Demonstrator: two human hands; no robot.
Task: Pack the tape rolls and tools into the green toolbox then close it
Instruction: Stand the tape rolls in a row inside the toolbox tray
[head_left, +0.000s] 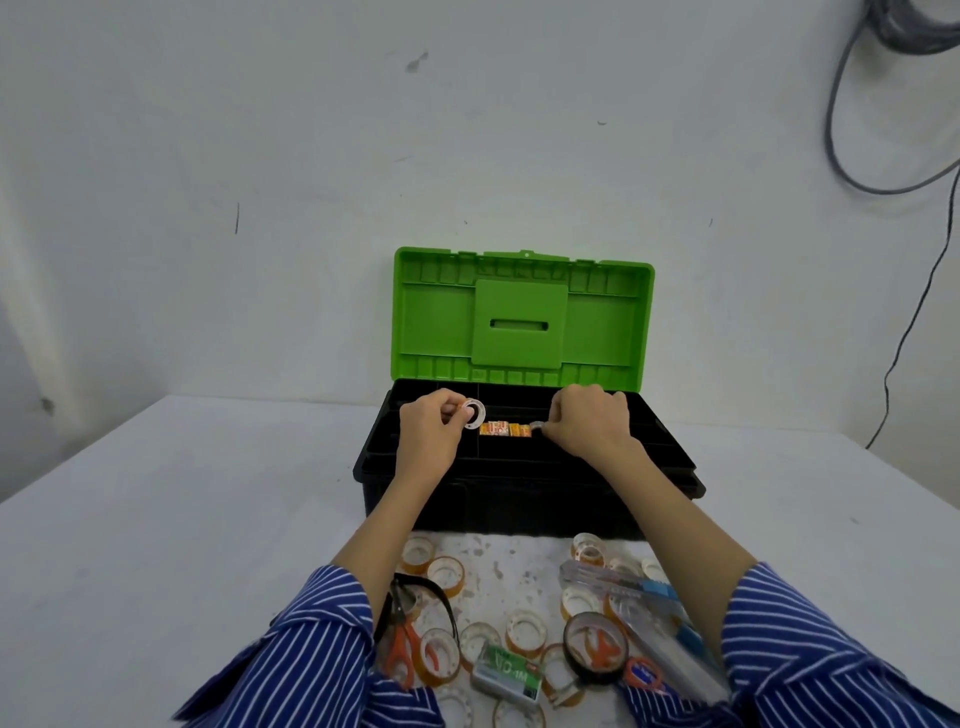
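The toolbox (524, 499) has a black body and a green lid (522, 319) standing open against the wall. My left hand (428, 431) holds a small white tape roll (474, 414) on edge above the black tray. My right hand (589, 423) pinches another small roll (536, 429) at the end of a row of orange-labelled rolls (505, 429) lying in the tray's middle compartment. Several clear tape rolls (525, 631) lie on the table near me, with orange scissors (402, 649), black pliers (415, 597) and clear-handled screwdrivers (618, 582).
A black tape roll (595, 649) and a green-and-white box (506, 675) lie among the rolls in front of me. The white table (182, 519) meets a white wall behind the toolbox. Grey cables (852, 130) hang at the upper right.
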